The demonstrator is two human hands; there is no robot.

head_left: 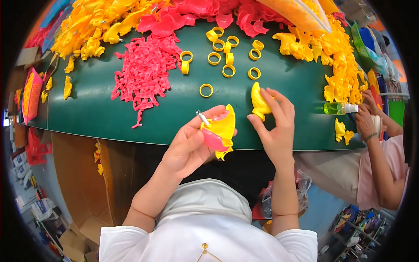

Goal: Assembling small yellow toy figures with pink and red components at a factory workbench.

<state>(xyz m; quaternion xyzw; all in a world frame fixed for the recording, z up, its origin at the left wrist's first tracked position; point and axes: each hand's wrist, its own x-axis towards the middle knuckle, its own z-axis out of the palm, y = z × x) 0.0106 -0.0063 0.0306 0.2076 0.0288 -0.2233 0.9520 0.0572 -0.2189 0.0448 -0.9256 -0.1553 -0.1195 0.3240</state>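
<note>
My left hand (190,146) is closed around a yellow and pink plastic toy part (221,131), with a small metal piece (201,117) sticking out at its upper left. To the right, my right hand (279,120) grips a curved yellow plastic piece (259,100) between thumb and fingers, just over the table's near edge. Both hands are apart from each other. Several yellow rings (206,90) lie beyond them on the green table (166,118).
A heap of small pink parts (146,65) lies left of the rings. Piles of yellow parts (94,26) and pink shells (174,17) line the far side. At right, a co-worker's hands (365,118) are near a green spray bottle (339,108). A cardboard box (80,174) stands below left.
</note>
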